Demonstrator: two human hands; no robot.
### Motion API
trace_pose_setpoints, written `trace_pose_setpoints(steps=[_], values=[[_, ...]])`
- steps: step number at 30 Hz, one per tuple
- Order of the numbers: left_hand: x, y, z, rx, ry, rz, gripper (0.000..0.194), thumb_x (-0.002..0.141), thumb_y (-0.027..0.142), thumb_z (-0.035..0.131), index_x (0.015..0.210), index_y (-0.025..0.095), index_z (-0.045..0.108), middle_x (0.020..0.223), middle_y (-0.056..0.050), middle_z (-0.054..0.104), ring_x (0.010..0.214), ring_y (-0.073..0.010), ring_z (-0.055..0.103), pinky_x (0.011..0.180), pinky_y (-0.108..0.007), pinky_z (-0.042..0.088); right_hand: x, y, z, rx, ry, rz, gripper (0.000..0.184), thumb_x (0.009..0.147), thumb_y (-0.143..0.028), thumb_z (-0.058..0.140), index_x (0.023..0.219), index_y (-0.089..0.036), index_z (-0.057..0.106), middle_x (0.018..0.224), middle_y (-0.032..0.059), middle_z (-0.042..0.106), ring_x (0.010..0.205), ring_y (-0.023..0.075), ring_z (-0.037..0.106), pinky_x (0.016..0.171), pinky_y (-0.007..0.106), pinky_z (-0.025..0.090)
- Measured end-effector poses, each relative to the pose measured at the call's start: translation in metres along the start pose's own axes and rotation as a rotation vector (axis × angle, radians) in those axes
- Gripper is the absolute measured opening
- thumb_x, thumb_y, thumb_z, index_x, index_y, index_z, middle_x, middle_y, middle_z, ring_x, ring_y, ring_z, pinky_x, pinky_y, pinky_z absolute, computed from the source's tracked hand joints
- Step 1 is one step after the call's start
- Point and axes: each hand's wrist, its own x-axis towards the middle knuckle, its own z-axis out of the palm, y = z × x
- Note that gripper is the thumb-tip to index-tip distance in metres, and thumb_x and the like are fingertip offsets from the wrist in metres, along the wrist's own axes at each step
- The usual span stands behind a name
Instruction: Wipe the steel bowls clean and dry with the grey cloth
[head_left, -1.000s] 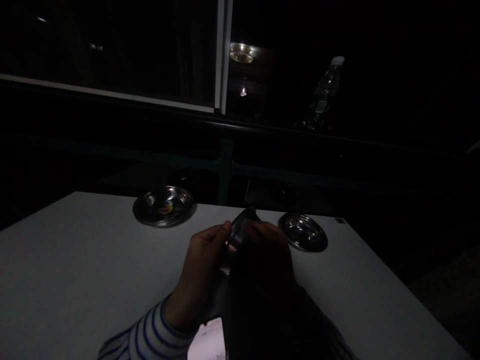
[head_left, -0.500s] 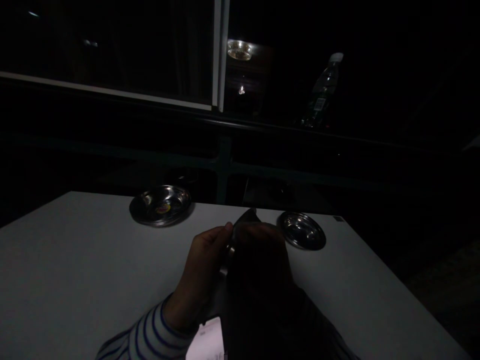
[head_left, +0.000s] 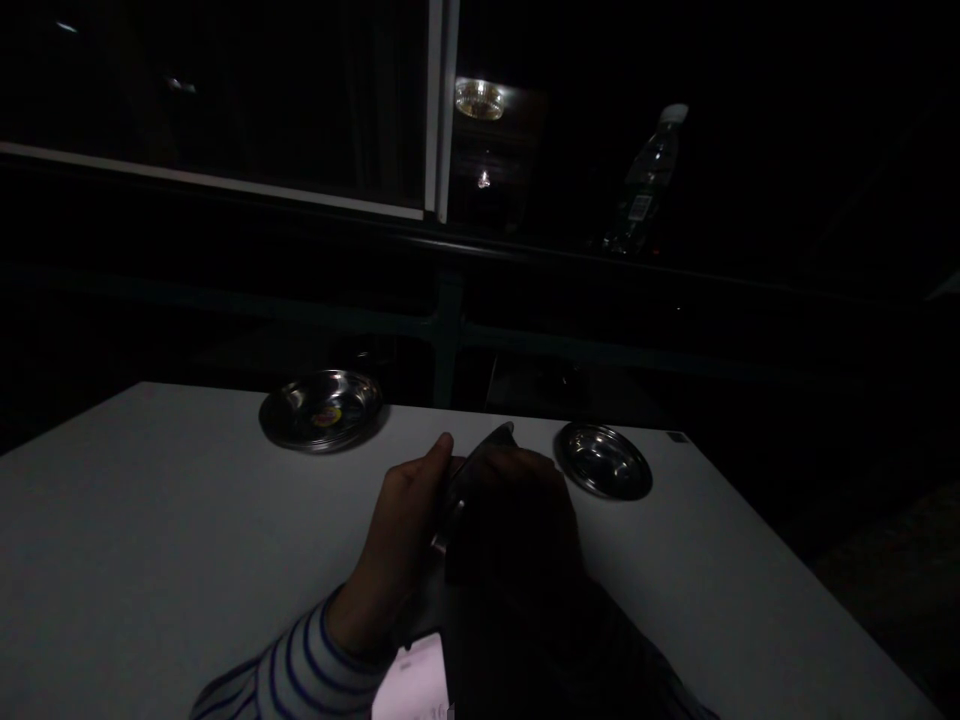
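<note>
My left hand (head_left: 397,535) is closed on a dark metal thing (head_left: 486,447) with a thin edge and shiny glints. Its thumb points up and away from me along the left side. My right hand (head_left: 525,510), deep in shadow, is closed over the right side of the same thing. Most of the thing is hidden by my hands and the dark, so I cannot tell its exact kind. Between my forearms, at the bottom, glows a lit screen (head_left: 409,685). Striped sleeves cover my wrists.
On the white table (head_left: 187,520), stacked steel plates (head_left: 322,410) with a coloured sticker stand at the far left. A smaller steel dish (head_left: 604,461) lies at the far right. Past the table are a window frame (head_left: 436,110) and a clear bottle (head_left: 646,185).
My left thumb has lifted and shifted slightly left. The metal thing has tilted a little between my hands. The plates, dish and bottle stay put.
</note>
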Motion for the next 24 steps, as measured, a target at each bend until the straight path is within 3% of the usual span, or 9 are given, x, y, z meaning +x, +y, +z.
trace_pose_setpoints(steps=[6,13,20,24], values=[[0.004,-0.002,-0.007,-0.036,-0.027,-0.025,0.042,0.073,0.049,0.051,0.046,0.017,0.052,0.043,0.003,0.047,0.042,-0.0105,0.041,0.047,-0.023,0.034,-0.005,-0.011,0.002,0.019,-0.033,-0.082,0.033,0.084,-0.029,0.046,0.115,-0.021,0.050,0.103,0.0074,0.062,0.098,0.0232,0.052,0.085,0.042,0.039],[0.007,-0.008,-0.008,-0.013,-0.083,-0.001,0.043,0.076,0.049,0.049,0.051,0.016,0.057,0.046,0.003,0.051,0.044,-0.0102,0.043,0.050,-0.023,0.035,0.002,0.006,0.003,0.027,0.024,0.021,0.037,0.080,-0.034,0.050,0.113,-0.015,0.051,0.107,0.0100,0.058,0.100,0.0238,0.049,0.086,0.041,0.037],[0.008,-0.006,-0.010,-0.070,-0.030,-0.051,0.042,0.075,0.048,0.051,0.048,0.016,0.055,0.043,0.003,0.048,0.042,-0.0101,0.042,0.047,-0.023,0.034,-0.013,-0.016,0.012,0.003,-0.029,-0.080,0.027,0.080,-0.032,0.053,0.107,-0.031,0.057,0.105,0.0030,0.060,0.100,0.0236,0.051,0.081,0.040,0.040],[0.006,-0.006,-0.008,-0.071,-0.038,-0.041,0.043,0.075,0.048,0.050,0.049,0.015,0.057,0.044,0.002,0.050,0.044,-0.0100,0.043,0.048,-0.022,0.034,-0.003,-0.006,0.001,0.006,-0.027,-0.045,0.029,0.082,-0.035,0.050,0.108,-0.022,0.055,0.103,0.0059,0.060,0.095,0.0228,0.052,0.080,0.040,0.039]])
